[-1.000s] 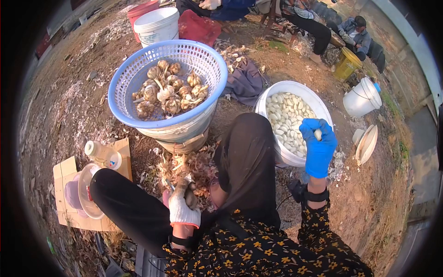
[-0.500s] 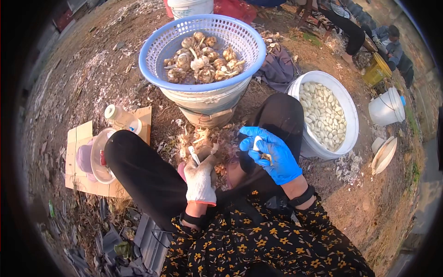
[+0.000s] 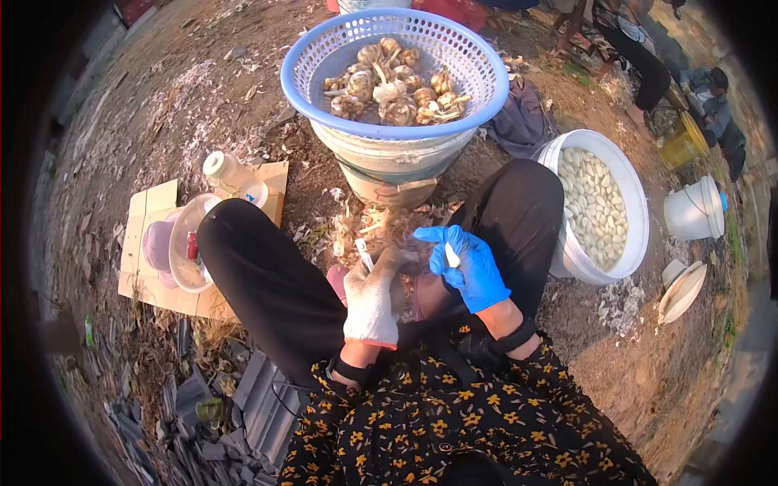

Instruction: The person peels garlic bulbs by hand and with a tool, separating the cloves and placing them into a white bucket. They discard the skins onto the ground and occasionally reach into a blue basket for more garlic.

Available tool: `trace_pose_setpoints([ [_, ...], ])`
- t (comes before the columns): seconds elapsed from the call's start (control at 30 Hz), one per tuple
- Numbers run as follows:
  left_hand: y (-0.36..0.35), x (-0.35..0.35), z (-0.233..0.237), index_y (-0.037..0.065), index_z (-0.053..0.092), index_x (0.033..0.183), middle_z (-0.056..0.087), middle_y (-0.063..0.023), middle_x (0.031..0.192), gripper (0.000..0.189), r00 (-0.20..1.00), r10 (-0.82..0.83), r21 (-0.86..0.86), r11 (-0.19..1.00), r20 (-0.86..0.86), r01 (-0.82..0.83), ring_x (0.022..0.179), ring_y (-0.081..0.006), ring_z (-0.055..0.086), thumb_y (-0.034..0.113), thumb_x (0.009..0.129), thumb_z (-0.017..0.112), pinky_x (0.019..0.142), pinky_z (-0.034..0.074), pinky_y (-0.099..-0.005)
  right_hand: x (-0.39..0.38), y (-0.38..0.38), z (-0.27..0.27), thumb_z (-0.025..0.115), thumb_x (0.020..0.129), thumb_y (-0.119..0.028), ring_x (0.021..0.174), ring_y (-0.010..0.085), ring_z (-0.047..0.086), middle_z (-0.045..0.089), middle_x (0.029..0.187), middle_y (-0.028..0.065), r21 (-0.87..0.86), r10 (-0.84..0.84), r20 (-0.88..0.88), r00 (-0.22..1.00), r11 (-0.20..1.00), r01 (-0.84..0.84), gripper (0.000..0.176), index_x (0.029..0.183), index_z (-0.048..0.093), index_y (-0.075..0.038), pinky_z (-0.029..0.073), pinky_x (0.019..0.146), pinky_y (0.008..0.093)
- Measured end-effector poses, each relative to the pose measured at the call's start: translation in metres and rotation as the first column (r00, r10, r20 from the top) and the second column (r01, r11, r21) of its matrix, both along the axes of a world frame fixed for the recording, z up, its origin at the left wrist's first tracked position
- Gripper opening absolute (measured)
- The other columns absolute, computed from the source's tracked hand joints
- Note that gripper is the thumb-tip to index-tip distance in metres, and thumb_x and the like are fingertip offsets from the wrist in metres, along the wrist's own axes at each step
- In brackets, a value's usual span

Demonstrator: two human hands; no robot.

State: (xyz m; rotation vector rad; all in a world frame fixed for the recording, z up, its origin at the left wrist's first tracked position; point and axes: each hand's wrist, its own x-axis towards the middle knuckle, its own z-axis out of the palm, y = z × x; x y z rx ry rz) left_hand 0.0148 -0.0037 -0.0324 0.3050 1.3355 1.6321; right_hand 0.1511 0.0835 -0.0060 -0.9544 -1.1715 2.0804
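Observation:
My left hand (image 3: 373,296), in a white knitted glove, is closed round a small knife with a pale handle (image 3: 364,253). Beside it on the right, my right hand (image 3: 470,271), in a blue glove, pinches a white garlic clove (image 3: 451,255). Beyond both hands, a blue perforated basket (image 3: 324,125) holding garlic bulbs (image 3: 397,93) rests on a bucket (image 3: 389,178). Peeled cloves (image 3: 592,202) fill much of a white bucket (image 3: 636,235) to the right of my knee. Papery skins (image 3: 381,224) lie on the ground between my legs.
At left, a cardboard sheet (image 3: 154,287) bears a jar (image 3: 231,174) and a shallow bowl (image 3: 188,275) with a red object. At right are a lidded pail (image 3: 693,212), a hat-like object (image 3: 682,292) and a yellow bucket (image 3: 683,146). Another person (image 3: 717,109) sits at the upper right.
The view has shifted, so the basket and buckets appear farther right. My right hand has come closer to my left, and the brownish bit in its palm no longer shows.

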Motion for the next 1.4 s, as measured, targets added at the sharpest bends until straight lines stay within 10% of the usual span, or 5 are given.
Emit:
trace_pose_setpoints([
  [0.3, 0.0, -0.003, 0.006, -0.002, 0.068, 0.094, 0.065, -0.0058, 0.072, 0.018, 1.0, 0.022, -0.036, 0.999, 0.002, -0.022, 0.033, -0.0044, 0.035, 0.015, 0.092, 0.061, 0.032, 0.022, -0.0213, 0.01, 0.003, -0.012, 0.05, 0.096, -0.023, 0.048, 0.0017, 0.034, 0.066, 0.11, 0.0142, 0.146, 0.08, -0.116, 0.99, 0.987, -0.063, 0.043, 0.132, 0.049, 0.001, 0.028, 0.043, 0.0163],
  [0.4, -0.001, -0.001, 0.011, -0.002, 0.069, 0.097, 0.065, -0.0019, 0.079, 0.014, 1.0, -0.015, -0.036, 0.999, -0.021, 0.014, 0.065, -0.0077, 0.057, 0.007, 0.087, 0.064, 0.058, 0.043, -0.0196, 0.01, 0.005, -0.014, 0.05, 0.096, -0.023, 0.047, 0.0011, 0.032, 0.065, 0.114, 0.0163, 0.064, -0.005, -0.128, 0.992, 0.998, 0.013, 0.041, 0.13, 0.049, 0.001, 0.027, 0.042, 0.0158],
  [0.8, 0.007, 0.018, 0.014, -0.003, 0.069, 0.098, 0.067, -0.0051, 0.081, 0.016, 0.988, -0.15, -0.036, 0.988, -0.024, 0.149, 0.073, -0.0096, 0.061, 0.008, 0.086, 0.066, 0.065, 0.047, -0.0217, 0.011, 0.006, -0.015, 0.051, 0.095, -0.024, 0.05, -0.0006, 0.033, 0.06, 0.126, 0.0173, -0.244, -0.026, -0.401, 0.916, 0.967, -0.079, 0.043, 0.129, 0.049, 0.002, 0.03, 0.046, 0.0126],
  [1.03, 0.011, 0.023, 0.013, -0.001, 0.07, 0.094, 0.07, -0.0086, 0.089, 0.013, 0.9, -0.116, 0.013, 0.991, -0.42, 0.134, 0.08, -0.013, 0.065, 0.005, 0.083, 0.066, 0.075, 0.05, -0.0261, 0.003, 0.0, -0.009, 0.051, 0.096, -0.027, 0.048, -0.0008, 0.033, 0.063, 0.122, 0.0135, -0.169, -0.011, -0.265, 0.964, 0.985, -0.036, 0.041, 0.126, 0.053, 0.0, 0.028, 0.044, 0.0133],
  [1.4, 0.011, 0.019, 0.008, -0.002, 0.069, 0.084, 0.068, -0.0062, 0.082, 0.01, 0.943, -0.143, 0.008, 0.988, -0.3, 0.152, 0.072, -0.0088, 0.061, 0.008, 0.083, 0.068, 0.067, 0.047, -0.0231, -0.003, -0.003, -0.009, 0.053, 0.096, -0.033, 0.048, -0.002, 0.033, 0.067, 0.116, 0.0047, 0.024, 0.085, -0.064, 0.994, 0.996, -0.084, 0.038, 0.121, 0.061, -0.006, 0.025, 0.043, 0.0145],
])
